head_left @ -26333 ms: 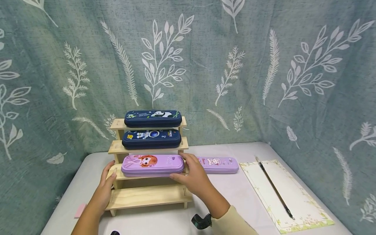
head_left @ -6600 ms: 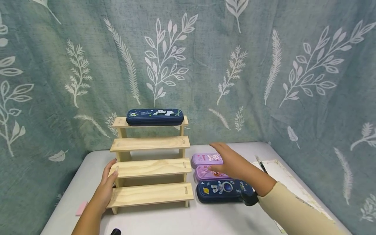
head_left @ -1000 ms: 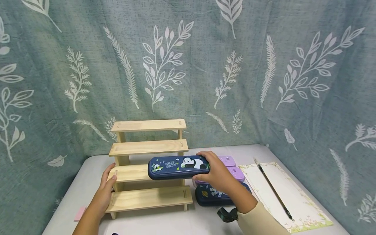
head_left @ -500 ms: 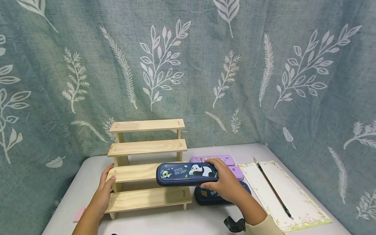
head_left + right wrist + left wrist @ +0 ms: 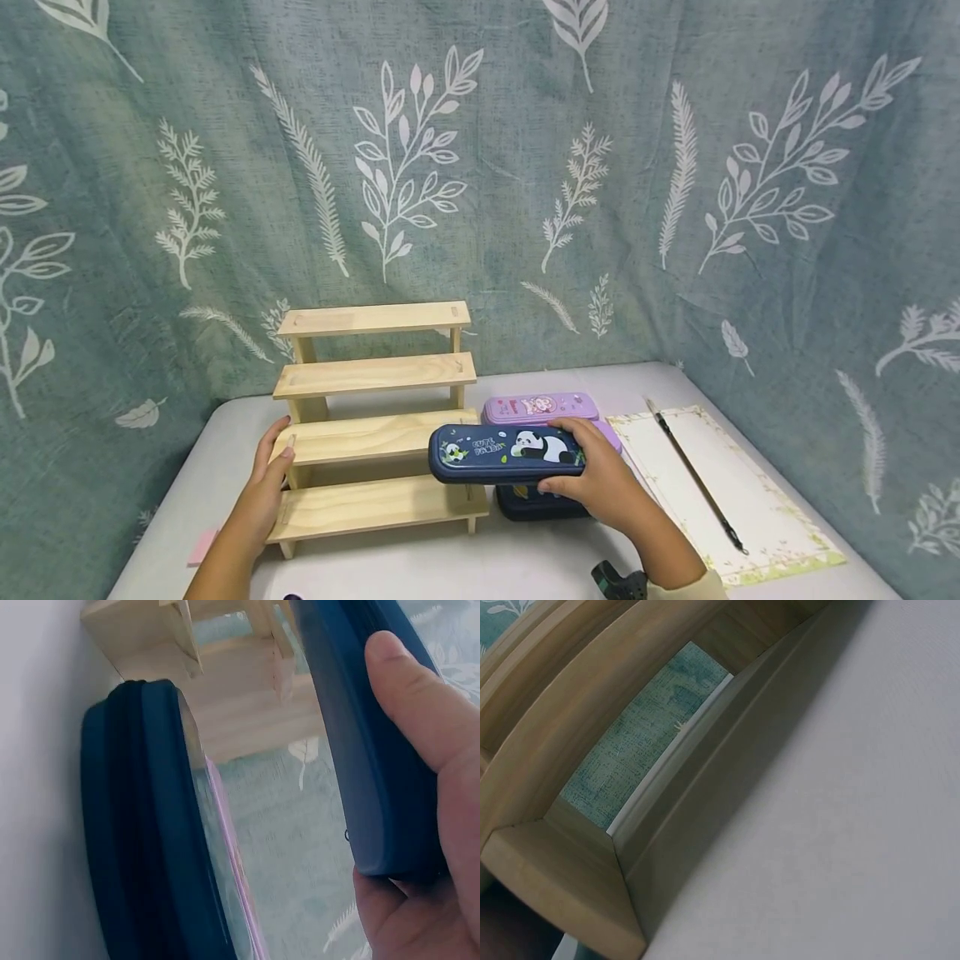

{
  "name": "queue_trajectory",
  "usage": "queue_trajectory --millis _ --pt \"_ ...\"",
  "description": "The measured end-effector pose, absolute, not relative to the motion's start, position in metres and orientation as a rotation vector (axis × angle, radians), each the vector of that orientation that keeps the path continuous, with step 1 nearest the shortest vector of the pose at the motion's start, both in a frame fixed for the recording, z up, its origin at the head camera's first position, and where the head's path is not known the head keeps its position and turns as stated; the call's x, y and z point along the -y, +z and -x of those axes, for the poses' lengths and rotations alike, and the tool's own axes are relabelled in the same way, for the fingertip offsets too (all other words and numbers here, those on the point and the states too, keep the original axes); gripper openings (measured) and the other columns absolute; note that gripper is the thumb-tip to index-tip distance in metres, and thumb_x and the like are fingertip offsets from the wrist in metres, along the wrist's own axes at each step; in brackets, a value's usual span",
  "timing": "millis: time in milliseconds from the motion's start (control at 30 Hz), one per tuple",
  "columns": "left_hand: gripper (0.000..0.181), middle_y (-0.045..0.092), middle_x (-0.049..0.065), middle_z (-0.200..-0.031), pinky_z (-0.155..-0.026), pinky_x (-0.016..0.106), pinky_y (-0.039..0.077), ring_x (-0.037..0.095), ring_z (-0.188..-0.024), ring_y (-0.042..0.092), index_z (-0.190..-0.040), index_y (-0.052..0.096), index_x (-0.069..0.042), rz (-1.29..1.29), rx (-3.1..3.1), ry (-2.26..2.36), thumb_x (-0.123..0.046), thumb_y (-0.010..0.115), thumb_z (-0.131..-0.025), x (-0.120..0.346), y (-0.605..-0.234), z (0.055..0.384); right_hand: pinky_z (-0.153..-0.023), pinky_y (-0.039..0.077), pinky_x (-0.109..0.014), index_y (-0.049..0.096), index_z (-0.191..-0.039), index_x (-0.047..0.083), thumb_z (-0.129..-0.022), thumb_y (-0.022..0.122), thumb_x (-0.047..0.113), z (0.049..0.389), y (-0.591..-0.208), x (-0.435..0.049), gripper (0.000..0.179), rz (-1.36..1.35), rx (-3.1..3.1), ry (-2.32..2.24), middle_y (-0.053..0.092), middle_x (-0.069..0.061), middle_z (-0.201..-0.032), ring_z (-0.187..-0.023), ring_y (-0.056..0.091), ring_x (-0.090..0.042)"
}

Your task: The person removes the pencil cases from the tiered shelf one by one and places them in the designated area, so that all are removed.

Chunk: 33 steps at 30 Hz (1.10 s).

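My right hand (image 5: 607, 483) grips the right end of a navy panda pencil case (image 5: 480, 467), lifted in front of the lower right of the stepped wooden rack (image 5: 375, 504). In the right wrist view, my thumb (image 5: 397, 664) lies along the side of that case. Beneath and behind it are another navy pencil case (image 5: 536, 504), mostly hidden, and a purple one (image 5: 610, 435), of which little shows. A lilac pencil case (image 5: 540, 407) lies farthest back. My left hand (image 5: 258, 492) holds the left end of the rack's second-lowest shelf. No pencil case stands on the rack.
To the right, a brush (image 5: 693, 475) lies across a sheet of bordered paper (image 5: 765, 533). A small pink piece (image 5: 202, 547) lies left of my left forearm. A patterned curtain (image 5: 525, 183) closes off the back and sides of the white table (image 5: 420, 567).
Over the last second, my right hand has carried the panda case rightward and down, toward the other cases. Earlier it stood on the top shelf. My left hand has stayed at the rack.
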<state>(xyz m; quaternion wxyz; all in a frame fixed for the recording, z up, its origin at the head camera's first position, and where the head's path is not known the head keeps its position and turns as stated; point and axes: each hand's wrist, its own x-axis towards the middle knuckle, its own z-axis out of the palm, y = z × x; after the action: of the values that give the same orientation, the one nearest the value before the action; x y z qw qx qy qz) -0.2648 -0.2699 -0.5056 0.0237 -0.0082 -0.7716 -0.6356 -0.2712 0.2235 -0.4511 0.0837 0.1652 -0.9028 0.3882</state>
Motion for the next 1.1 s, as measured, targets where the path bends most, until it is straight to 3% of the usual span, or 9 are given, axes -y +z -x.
queue_trajectory --millis 333,567,933,1100 --pt "0.065 -0.01 0.02 -0.175 -0.116 0.081 -0.003 0.05 -0.158 -0.012 -0.168 -0.004 -0.038 0.016 2.411 -1.953 -0.049 0.031 -0.114 0.272 -0.505 0.267 -0.112 0.041 -0.061 0.053 -0.148 0.015 -0.073 0.096 0.04 0.27 -0.462 -0.246 0.089 -0.43 2.714 1.194 0.054 -0.009 -0.149 -0.137 0.051 -0.034" --pt "0.066 -0.008 0.019 -0.175 -0.117 0.08 -0.004 0.048 -0.159 -0.012 -0.169 -0.002 -0.032 0.05 2.375 -1.973 -0.047 0.032 -0.114 0.27 -0.505 0.264 -0.11 0.041 -0.06 0.053 -0.148 0.015 -0.073 0.095 0.044 0.266 -0.47 -0.263 0.09 -0.375 2.751 1.196 0.053 -0.011 -0.15 -0.137 0.05 -0.036" --pt "0.064 -0.016 0.016 -0.175 -0.113 0.084 -0.004 0.051 -0.157 -0.018 -0.168 -0.003 -0.04 0.044 2.438 -1.933 -0.051 0.03 -0.114 0.273 -0.508 0.267 -0.112 0.039 -0.063 0.058 -0.142 0.012 -0.066 0.098 0.043 0.255 -0.487 -0.287 0.091 -0.358 2.758 1.122 0.057 -0.014 -0.147 -0.138 0.051 -0.038" --pt "0.064 -0.015 0.016 -0.175 -0.114 0.084 -0.003 0.051 -0.157 -0.017 -0.168 -0.005 -0.04 0.018 2.453 -1.933 -0.051 0.029 -0.114 0.275 -0.51 0.268 -0.112 0.039 -0.059 0.061 -0.141 0.014 -0.064 0.099 0.043 0.251 -0.494 -0.291 0.091 -0.396 2.757 1.054 0.06 -0.01 -0.145 -0.139 0.051 -0.034"
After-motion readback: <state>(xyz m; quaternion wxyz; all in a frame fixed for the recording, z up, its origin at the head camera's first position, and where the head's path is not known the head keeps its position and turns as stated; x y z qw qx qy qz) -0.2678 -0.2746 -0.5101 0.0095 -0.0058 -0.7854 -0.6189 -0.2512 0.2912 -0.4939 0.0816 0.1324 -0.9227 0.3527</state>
